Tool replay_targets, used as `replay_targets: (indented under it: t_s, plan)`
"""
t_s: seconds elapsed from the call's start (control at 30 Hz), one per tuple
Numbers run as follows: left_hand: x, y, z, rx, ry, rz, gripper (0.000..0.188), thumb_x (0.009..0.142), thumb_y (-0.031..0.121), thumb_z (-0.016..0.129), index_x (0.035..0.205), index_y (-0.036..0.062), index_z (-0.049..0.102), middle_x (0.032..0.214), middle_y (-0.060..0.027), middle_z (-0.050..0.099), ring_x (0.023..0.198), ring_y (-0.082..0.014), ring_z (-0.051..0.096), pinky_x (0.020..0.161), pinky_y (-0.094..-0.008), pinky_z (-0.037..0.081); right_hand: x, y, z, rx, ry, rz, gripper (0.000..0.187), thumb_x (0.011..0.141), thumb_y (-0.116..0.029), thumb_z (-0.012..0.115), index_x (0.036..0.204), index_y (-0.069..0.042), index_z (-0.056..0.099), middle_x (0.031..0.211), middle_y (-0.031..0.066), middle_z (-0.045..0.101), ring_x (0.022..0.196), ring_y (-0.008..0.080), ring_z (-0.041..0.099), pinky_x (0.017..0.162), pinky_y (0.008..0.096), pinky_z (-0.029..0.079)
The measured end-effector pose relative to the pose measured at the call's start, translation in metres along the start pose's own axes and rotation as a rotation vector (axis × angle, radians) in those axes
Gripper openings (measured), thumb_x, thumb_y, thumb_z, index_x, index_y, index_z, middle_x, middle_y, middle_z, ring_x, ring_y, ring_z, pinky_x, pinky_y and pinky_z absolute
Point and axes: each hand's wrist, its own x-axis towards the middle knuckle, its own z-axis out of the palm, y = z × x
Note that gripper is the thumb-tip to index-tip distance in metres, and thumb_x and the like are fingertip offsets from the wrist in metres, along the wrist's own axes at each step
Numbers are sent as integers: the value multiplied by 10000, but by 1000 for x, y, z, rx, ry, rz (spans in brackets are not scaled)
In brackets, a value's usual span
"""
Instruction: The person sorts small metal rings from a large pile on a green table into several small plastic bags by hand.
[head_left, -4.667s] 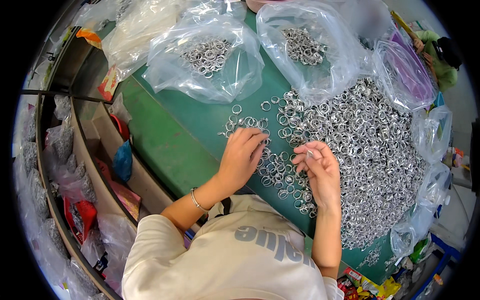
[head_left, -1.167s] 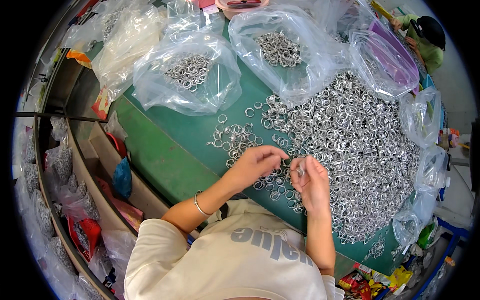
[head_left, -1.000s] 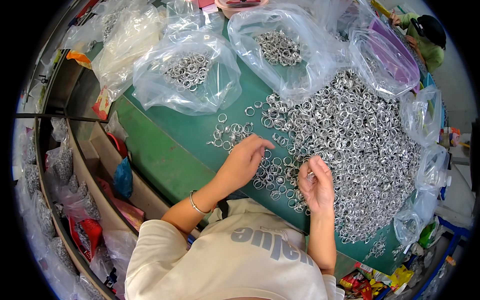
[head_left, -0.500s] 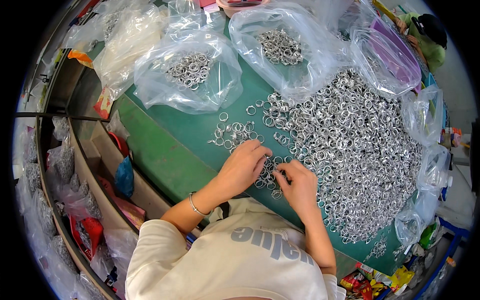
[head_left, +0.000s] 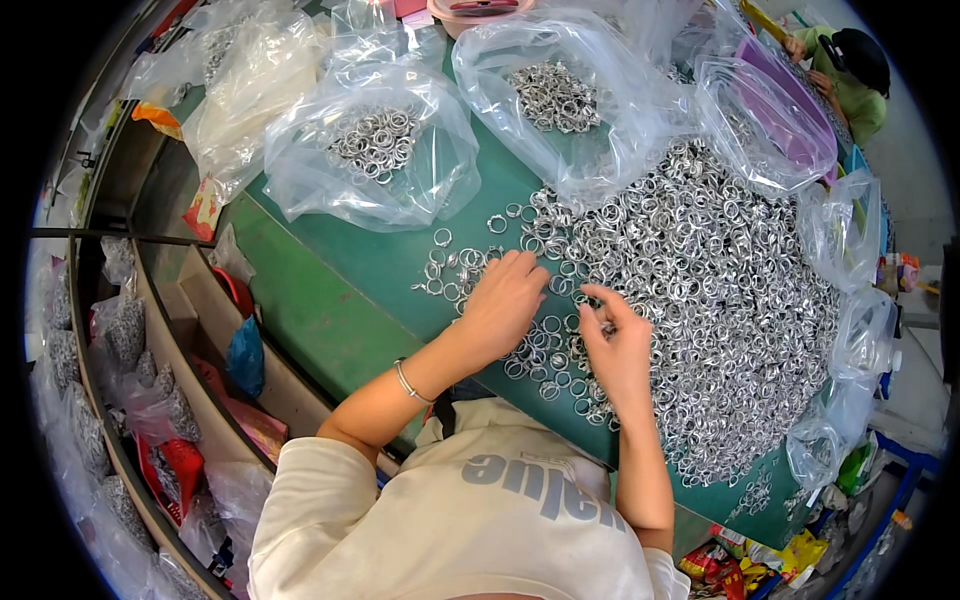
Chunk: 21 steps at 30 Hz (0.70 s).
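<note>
A large heap of silver metal rings [head_left: 710, 320] covers the right half of the green table [head_left: 330, 270]. My left hand [head_left: 508, 300] is over loose rings left of the heap. Its fingers curl down and inward, and whatever they hold is hidden beneath them. At the heap's left edge is my right hand [head_left: 618, 345], its thumb and forefinger apart with rings just beyond their tips. A small group of rings [head_left: 448, 272] lies beyond my left wrist, and more loose rings [head_left: 545, 350] spread between my hands.
Two clear plastic bags holding rings, a left one [head_left: 375, 145] and a right one [head_left: 555, 95], stand at the far side. A purple tray [head_left: 790, 100] is at the far right, near another person [head_left: 850, 80]. Shelving [head_left: 180, 350] with bagged rings runs along the left.
My hands have moved apart and slightly away from me. The right hand has shifted right toward the heap, and its thumb and forefinger have spread. More loose rings show between my hands.
</note>
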Motion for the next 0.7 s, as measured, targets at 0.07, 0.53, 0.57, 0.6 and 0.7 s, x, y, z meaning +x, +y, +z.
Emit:
replay_targets:
  t_s: [0.07, 0.53, 0.57, 0.6, 0.7]
  plan:
    - [-4, -2, -6, -55, 11, -4, 249, 747, 56, 677, 972, 39, 572, 890, -102, 501, 883, -298, 501, 756, -385, 411, 5, -13, 12, -464, 59, -164, 282, 840, -146, 625, 1085, -9, 598, 646, 91, 618, 496, 239, 601, 457, 338, 455]
    - [17, -21, -3, -3, 255, -84, 260, 733, 82, 706, 950, 51, 566, 873, -100, 506, 873, -288, 500, 743, -379, 380, 39, -18, 30, -613, 127, -255, 167, 810, -114, 608, 956, -41, 644, 733, 121, 656, 573, 299, 632, 474, 376, 486]
    - [18, -22, -2, 8, 242, -66, 246, 735, 84, 705, 935, 54, 565, 869, -99, 504, 876, -285, 500, 740, -378, 376, 40, -15, 33, -710, 76, -236, 175, 809, -112, 608, 966, -42, 644, 732, 122, 655, 569, 298, 631, 472, 373, 485]
    - [17, -23, -2, 31, 220, -73, 230, 740, 85, 699, 923, 56, 562, 865, -98, 502, 873, -283, 500, 736, -377, 374, 42, -12, 37, -806, 21, -221, 183, 809, -111, 609, 976, -43, 643, 731, 124, 654, 565, 296, 630, 469, 370, 484]
    - [7, -26, -5, 68, 162, -91, 201, 755, 84, 683, 910, 59, 557, 861, -98, 498, 867, -281, 501, 727, -375, 371, 31, -12, 32, -810, -98, -260, 247, 811, -117, 608, 1046, -42, 627, 705, 130, 646, 554, 299, 627, 467, 374, 484]
